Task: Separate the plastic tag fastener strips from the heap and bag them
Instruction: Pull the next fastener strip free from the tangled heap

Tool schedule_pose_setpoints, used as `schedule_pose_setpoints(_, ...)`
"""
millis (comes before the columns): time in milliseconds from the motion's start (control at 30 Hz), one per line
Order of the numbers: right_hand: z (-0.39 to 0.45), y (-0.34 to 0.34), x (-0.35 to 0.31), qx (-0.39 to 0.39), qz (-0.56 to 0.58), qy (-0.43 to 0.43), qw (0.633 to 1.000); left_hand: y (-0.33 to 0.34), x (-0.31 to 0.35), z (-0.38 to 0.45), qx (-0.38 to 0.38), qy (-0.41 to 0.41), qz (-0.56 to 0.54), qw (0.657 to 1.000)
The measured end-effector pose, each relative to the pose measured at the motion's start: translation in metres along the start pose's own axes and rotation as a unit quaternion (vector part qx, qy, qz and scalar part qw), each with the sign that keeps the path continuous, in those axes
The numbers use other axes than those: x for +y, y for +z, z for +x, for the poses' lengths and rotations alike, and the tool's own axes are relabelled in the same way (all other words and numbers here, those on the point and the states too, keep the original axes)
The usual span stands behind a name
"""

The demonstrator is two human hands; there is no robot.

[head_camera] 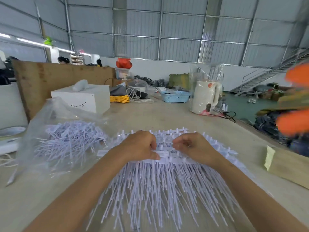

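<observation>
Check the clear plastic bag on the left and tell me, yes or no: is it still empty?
No: the clear plastic bag left of the left hand already holds a loose pile of white fastener strips.

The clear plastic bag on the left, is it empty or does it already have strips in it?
Partly filled: the clear plastic bag holds a loose pile of white fastener strips.

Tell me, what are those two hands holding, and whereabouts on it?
Both the left hand and right hand pinch white tag fastener strips at their flat head end, atop the heap; the thin tails hang free toward the person.
</observation>
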State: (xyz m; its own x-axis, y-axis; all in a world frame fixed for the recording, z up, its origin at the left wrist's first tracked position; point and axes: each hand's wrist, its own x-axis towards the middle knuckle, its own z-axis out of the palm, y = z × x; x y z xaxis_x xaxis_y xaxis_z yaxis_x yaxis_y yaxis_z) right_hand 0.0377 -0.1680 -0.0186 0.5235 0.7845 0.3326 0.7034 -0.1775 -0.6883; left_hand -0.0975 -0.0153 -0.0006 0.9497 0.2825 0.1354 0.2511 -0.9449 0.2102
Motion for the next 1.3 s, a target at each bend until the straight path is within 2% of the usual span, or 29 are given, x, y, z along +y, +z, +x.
schedule_pose_setpoints(100, -0.005, 0.004, 0.007, 0.013, 0.019, -0.005, 1.000, 0.000, 0.005, 0.005, -0.002, 0.010, 0.025, 1.000)
schedule_pose_setpoints(200, -0.005, 0.007, 0.006, 0.027, 0.013, -0.025, 0.999, -0.003, 0.013, 0.009, 0.057, 0.035, 0.000, 0.998)
schedule_pose_setpoints(300, -0.006, 0.004, 0.001, 0.054, 0.101, -0.023, 0.993, -0.008, 0.022, 0.016, 0.104, 0.061, 0.000, 0.993)
schedule_pose_setpoints(400, -0.008, 0.001, -0.002, 0.059, 0.188, -0.011, 0.980, -0.007, 0.026, 0.024, 0.112, 0.074, -0.022, 0.991)
schedule_pose_setpoints(600, -0.005, 0.003, 0.004, 0.066, 0.234, 0.026, 0.970, 0.000, 0.024, 0.039, 0.102, 0.060, -0.071, 0.990)
schedule_pose_setpoints(800, 0.001, 0.010, 0.009, 0.063, 0.193, 0.057, 0.977, 0.020, 0.012, 0.040, 0.026, 0.014, -0.188, 0.982)
schedule_pose_setpoints(867, 0.002, 0.013, 0.010, 0.062, 0.202, 0.068, 0.975, 0.023, 0.009, 0.038, 0.030, 0.003, -0.225, 0.974)
schedule_pose_setpoints(967, 0.005, 0.014, 0.011, 0.055, 0.181, 0.078, 0.979, 0.023, 0.008, 0.039, 0.055, -0.004, -0.199, 0.978)
schedule_pose_setpoints(1133, 0.010, 0.006, 0.010, -0.012, 0.043, 0.026, 0.999, 0.024, 0.010, 0.043, 0.061, -0.038, -0.194, 0.978)
schedule_pose_setpoints(1300, 0.018, 0.016, 0.013, 0.053, -0.021, -0.035, 0.998, 0.028, 0.010, 0.046, 0.065, -0.056, -0.248, 0.965)
